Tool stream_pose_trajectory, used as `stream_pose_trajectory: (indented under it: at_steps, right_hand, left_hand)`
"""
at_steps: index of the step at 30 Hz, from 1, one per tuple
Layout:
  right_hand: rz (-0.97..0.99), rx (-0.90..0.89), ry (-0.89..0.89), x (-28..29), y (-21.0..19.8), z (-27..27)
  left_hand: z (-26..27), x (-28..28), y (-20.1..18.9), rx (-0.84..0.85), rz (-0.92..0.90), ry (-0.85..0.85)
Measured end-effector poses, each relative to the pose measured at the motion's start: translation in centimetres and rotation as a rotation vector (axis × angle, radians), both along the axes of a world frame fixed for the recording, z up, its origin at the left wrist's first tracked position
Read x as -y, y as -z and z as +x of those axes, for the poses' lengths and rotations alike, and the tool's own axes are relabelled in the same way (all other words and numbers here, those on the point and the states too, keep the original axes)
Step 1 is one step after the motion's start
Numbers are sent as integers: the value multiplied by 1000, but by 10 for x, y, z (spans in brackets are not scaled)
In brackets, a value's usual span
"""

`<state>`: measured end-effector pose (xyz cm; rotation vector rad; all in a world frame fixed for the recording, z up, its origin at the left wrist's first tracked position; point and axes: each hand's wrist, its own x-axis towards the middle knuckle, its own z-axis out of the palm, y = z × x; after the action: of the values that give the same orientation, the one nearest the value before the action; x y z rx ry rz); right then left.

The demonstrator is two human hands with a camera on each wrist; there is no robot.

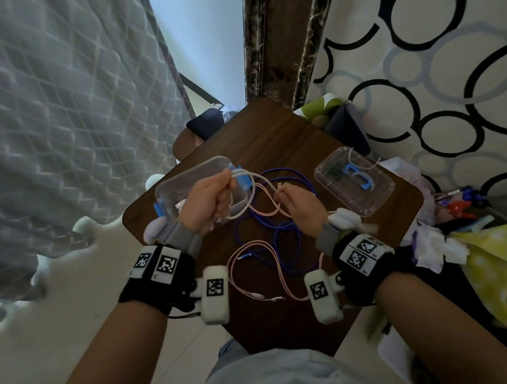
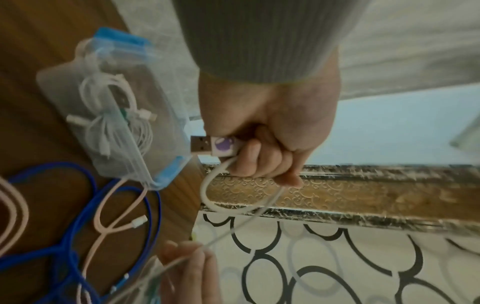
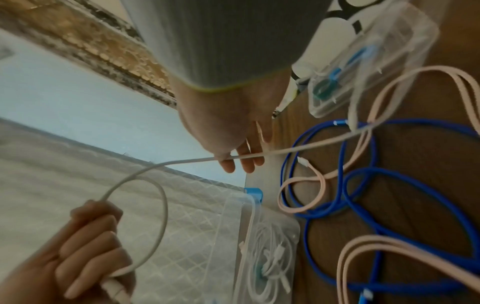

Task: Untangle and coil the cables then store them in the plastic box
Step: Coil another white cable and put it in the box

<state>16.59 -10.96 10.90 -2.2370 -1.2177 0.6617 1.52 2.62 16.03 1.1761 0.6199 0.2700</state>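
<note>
My left hand (image 1: 214, 196) (image 2: 262, 148) is a fist above the clear plastic box (image 1: 174, 182), gripping the USB plug (image 2: 215, 146) and one loop of a pale pink cable (image 1: 247, 205) (image 3: 298, 149). My right hand (image 1: 293, 204) (image 3: 235, 152) pinches the same cable a short way along, over the table's middle. The cable runs taut between both hands. A coiled white cable (image 2: 111, 117) (image 3: 272, 261) lies inside the box. A blue cable (image 1: 282, 233) (image 3: 389, 207) and more pink cable (image 1: 255, 271) lie tangled on the wooden table (image 1: 270, 132).
The box's clear lid (image 1: 356, 185) (image 3: 369, 51), with blue clips on it, lies at the table's right. Cloths, papers and clutter (image 1: 461, 230) crowd the right edge. A mattress (image 1: 45, 121) stands left; a patterned wall (image 1: 450, 40) is at the right.
</note>
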Motion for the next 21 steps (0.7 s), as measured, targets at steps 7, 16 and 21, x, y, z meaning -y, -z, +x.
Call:
stream_pose_trajectory:
  at_steps: [7, 16, 21]
  right_hand:
    - [54, -111, 69, -3, 2, -20]
    - [-198, 28, -267, 13, 2, -27]
    - [54, 258, -287, 12, -26, -26]
  left_hand:
    - [19, 17, -2, 271, -258, -185]
    - [31, 27, -6, 247, 36, -257]
    - [29, 30, 5, -36, 675, 20]
